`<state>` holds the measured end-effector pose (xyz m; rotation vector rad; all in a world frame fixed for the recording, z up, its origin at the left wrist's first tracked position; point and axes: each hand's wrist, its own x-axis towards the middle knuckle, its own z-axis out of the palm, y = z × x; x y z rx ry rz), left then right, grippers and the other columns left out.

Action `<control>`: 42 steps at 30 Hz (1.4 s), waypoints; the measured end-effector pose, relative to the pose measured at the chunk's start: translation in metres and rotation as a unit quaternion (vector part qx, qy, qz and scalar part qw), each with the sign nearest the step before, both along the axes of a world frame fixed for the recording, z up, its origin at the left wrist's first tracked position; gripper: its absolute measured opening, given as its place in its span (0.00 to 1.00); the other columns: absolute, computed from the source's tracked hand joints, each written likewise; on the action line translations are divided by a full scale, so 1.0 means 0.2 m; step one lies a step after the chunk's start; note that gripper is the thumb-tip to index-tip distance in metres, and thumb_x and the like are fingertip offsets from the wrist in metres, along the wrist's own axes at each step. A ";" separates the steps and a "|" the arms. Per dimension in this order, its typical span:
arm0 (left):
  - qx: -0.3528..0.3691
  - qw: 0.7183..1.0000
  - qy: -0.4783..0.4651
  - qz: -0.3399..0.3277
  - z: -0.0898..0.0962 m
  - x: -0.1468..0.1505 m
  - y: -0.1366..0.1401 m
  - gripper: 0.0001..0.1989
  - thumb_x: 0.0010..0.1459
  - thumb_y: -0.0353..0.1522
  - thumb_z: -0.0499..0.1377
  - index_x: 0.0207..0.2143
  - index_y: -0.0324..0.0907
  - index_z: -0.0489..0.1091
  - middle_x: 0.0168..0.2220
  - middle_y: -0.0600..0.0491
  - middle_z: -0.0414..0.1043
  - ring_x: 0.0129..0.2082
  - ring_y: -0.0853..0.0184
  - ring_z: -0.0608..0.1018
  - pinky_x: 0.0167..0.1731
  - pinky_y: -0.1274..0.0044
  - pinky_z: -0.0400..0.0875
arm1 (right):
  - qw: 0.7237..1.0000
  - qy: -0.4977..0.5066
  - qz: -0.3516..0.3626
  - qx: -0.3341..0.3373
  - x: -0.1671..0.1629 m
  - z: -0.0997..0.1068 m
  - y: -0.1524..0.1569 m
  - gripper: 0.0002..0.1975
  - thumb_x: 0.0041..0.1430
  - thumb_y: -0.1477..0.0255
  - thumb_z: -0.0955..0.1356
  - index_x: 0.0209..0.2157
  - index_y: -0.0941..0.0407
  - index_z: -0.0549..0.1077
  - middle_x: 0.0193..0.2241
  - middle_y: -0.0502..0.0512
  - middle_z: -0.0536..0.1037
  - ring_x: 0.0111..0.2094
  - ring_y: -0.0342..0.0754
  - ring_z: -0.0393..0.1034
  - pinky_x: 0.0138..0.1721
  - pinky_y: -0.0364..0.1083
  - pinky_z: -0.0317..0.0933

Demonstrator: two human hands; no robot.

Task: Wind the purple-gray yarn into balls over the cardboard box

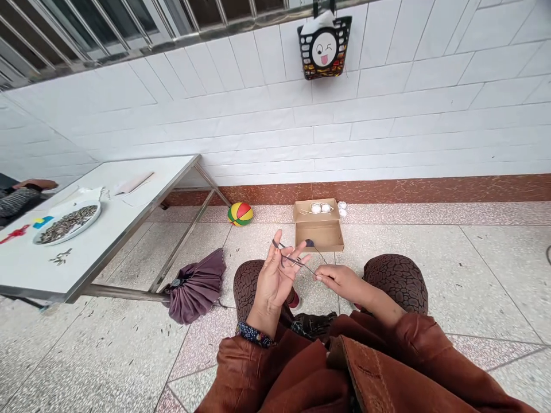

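A strand of dark yarn (297, 262) is looped over the fingers of my left hand (275, 281), which is raised palm toward me. Its thumb and index finger are close together at the yarn, while the other fingers are spread. To its right, my right hand (340, 280) is closed in a pinch on the same strand, keeping it stretched between both hands. Beyond them, a dark yarn ball (309, 243) lies in an open cardboard box (321, 231) on the floor. A thin dark strand trails from the box toward my right hand.
White yarn balls (316, 208) lie on the box's lid, with more beside it. Left are a folded purple umbrella (196, 287), a colourful ball (240, 214) and a table (142, 201) bearing a plate of seeds (71, 223). Another person's arm (26, 195) rests there. A basket (325, 49) hangs on the wall.
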<state>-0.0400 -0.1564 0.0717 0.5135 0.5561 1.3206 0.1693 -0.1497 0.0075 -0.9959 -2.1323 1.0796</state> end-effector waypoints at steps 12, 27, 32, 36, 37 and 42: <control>0.044 0.976 0.195 -0.087 -0.11 0.07 -0.09 0.33 0.61 0.42 0.65 0.66 0.44 0.64 0.43 0.48 0.81 0.52 0.59 0.78 0.59 0.67 0.63 | 0.984 -0.022 0.058 0.167 -0.01 0.48 0.02 0.15 0.73 0.63 0.62 0.42 0.50 0.79 0.37 0.55 0.79 0.38 0.49 0.73 0.40 0.47 0.63; 0.015 0.993 -0.050 -0.102 0.00 0.03 -0.12 0.26 0.66 0.34 0.61 0.65 0.49 0.63 0.31 0.58 0.81 0.32 0.69 0.82 0.62 0.55 0.62 | 0.999 0.027 -0.025 0.002 -0.01 0.02 0.15 0.19 0.72 0.58 0.60 0.36 0.56 0.74 0.27 0.51 0.75 0.29 0.45 0.68 0.34 0.44 0.60; -0.022 0.995 -0.090 -0.019 -0.01 -0.04 -0.04 0.25 0.68 0.33 0.58 0.66 0.55 0.60 0.36 0.58 0.83 0.56 0.56 0.78 0.64 0.51 0.57 | 1.000 0.015 0.008 0.007 -0.01 0.01 0.02 0.19 0.73 0.60 0.59 0.37 0.56 0.74 0.27 0.51 0.75 0.29 0.45 0.69 0.34 0.44 0.61; -0.011 0.997 -0.076 0.021 -0.03 -0.08 -0.01 0.24 0.69 0.35 0.57 0.65 0.57 0.61 0.40 0.56 0.83 0.62 0.54 0.73 0.64 0.50 0.56 | 0.996 -0.010 0.048 0.070 -0.01 0.09 0.00 0.16 0.73 0.63 0.61 0.38 0.55 0.75 0.32 0.54 0.79 0.34 0.47 0.72 0.38 0.45 0.63; -0.009 0.997 -0.070 0.028 -0.03 -0.08 -0.01 0.24 0.69 0.36 0.57 0.65 0.57 0.61 0.40 0.56 0.83 0.63 0.54 0.72 0.64 0.50 0.56 | 0.994 -0.016 0.062 0.083 -0.02 0.11 0.00 0.15 0.73 0.64 0.61 0.39 0.55 0.75 0.33 0.54 0.79 0.34 0.47 0.73 0.38 0.45 0.64; 0.008 0.999 0.010 0.030 -0.03 -0.06 -0.04 0.29 0.65 0.38 0.62 0.66 0.54 0.61 0.43 0.52 0.82 0.59 0.52 0.75 0.61 0.52 0.60 | 0.984 0.003 0.098 0.148 -0.05 0.23 -0.05 0.11 0.73 0.69 0.62 0.42 0.55 0.76 0.35 0.54 0.81 0.35 0.46 0.75 0.39 0.44 0.65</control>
